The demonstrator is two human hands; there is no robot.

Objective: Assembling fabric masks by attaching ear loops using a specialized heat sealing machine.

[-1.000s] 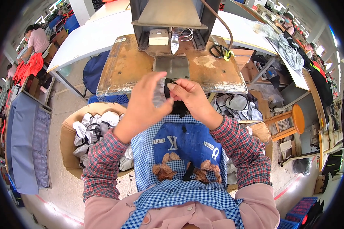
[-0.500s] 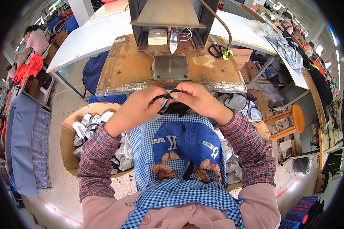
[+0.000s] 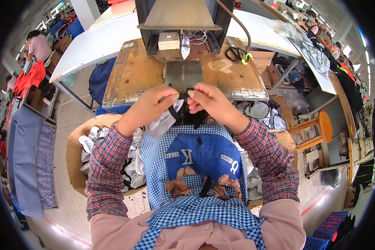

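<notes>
My left hand (image 3: pixel 152 106) and my right hand (image 3: pixel 210 100) meet just in front of the worn wooden workbench (image 3: pixel 129 75). Both pinch a black and white garment piece (image 3: pixel 177 114) that hangs between them over my lap. A grey metal plate (image 3: pixel 183 74) lies on the bench right beyond my fingers, below the dark press machine (image 3: pixel 179 16). A blue checked apron with a blue patch (image 3: pixel 200 158) covers my lap under the garment.
A cardboard box (image 3: pixel 77 158) of white and black garment pieces stands at my left, more pieces lie at my right (image 3: pixel 258 112). Scissors (image 3: pixel 237 54) rest on the bench's right. A wooden stool (image 3: pixel 316 125) stands right. White tables run behind; a person (image 3: pixel 37 46) sits far left.
My hands have come down from in front of the metal plate to the bench's front edge, bringing the garment piece lower toward my lap.
</notes>
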